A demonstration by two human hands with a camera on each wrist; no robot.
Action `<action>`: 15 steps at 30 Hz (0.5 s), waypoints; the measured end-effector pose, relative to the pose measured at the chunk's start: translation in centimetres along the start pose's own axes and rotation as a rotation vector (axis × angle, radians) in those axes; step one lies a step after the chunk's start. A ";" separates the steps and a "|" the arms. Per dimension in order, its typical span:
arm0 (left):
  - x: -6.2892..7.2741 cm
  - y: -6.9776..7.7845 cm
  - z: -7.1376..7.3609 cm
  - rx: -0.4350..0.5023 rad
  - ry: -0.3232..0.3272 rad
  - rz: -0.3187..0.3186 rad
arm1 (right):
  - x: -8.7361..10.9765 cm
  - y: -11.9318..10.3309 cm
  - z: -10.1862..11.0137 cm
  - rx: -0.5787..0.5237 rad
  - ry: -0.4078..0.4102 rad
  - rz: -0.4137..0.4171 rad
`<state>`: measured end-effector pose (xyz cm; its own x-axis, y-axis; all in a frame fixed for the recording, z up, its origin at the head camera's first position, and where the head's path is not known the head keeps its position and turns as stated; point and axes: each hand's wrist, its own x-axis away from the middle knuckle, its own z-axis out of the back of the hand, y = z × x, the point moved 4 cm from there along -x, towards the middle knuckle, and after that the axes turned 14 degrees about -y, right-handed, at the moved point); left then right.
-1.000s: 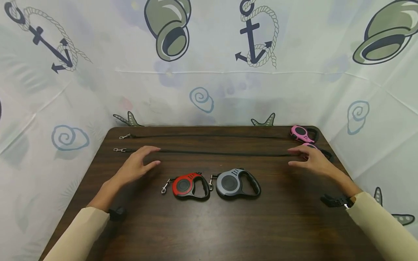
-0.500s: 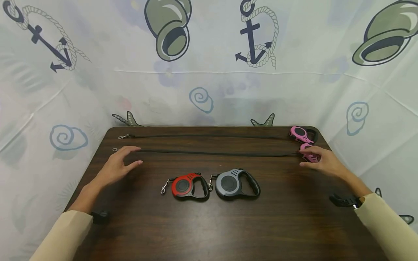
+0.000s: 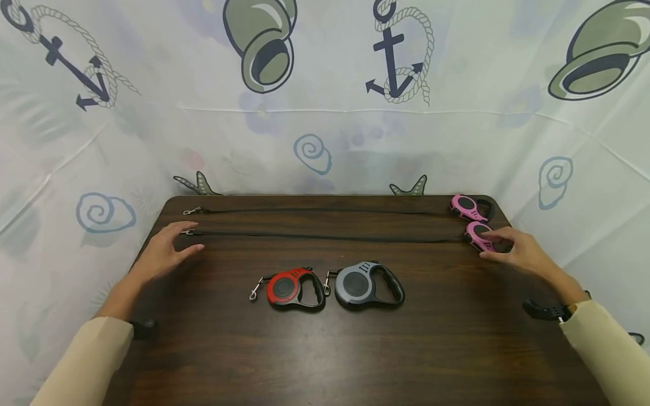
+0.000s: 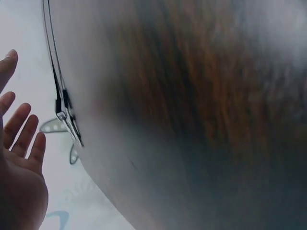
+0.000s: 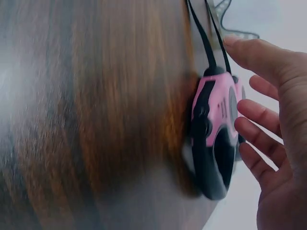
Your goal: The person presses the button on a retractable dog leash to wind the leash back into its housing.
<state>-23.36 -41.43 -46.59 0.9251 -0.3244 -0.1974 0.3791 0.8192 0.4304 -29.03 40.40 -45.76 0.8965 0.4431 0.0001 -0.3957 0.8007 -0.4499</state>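
Lifting the nearer pink retractable leash [image 3: 474, 234] risks its close neighbour [image 3: 465, 207] being knocked; left hand [image 3: 161, 252] and right hand [image 3: 523, 252] are held loose, empty.

Two front reels [image 3: 356, 285] lie before two cords [image 3: 325, 237]. Right of the cords, two rear reels [image 3: 464, 207] perhaps touch.

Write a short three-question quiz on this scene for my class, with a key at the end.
1. How many pink leashes lie at the right hand's end of the table? A) one B) two C) three
2. True or false: in the head view, the red leash lies left of the grey leash.
3. Fill in: near the left hand, the dark lines end in metal ____.

Key: 1. B. 2. True. 3. clips.
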 end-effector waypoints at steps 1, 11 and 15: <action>0.0 -0.3 0.1 0.003 -0.001 0.004 | 0.1 0.2 0.0 0.006 0.000 -0.006; -0.8 -2.6 0.0 0.010 -0.054 0.061 | 0.8 1.7 -0.3 0.017 -0.021 -0.091; -1.3 -3.2 -0.1 0.006 -0.087 0.072 | 0.9 2.2 -0.5 0.053 -0.018 -0.075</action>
<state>-25.80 -43.53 -47.82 0.9483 -0.3048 -0.0883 0.3112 0.8393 0.4459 -29.00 42.34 -47.18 0.9205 0.3879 0.0479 -0.3381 0.8518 -0.4002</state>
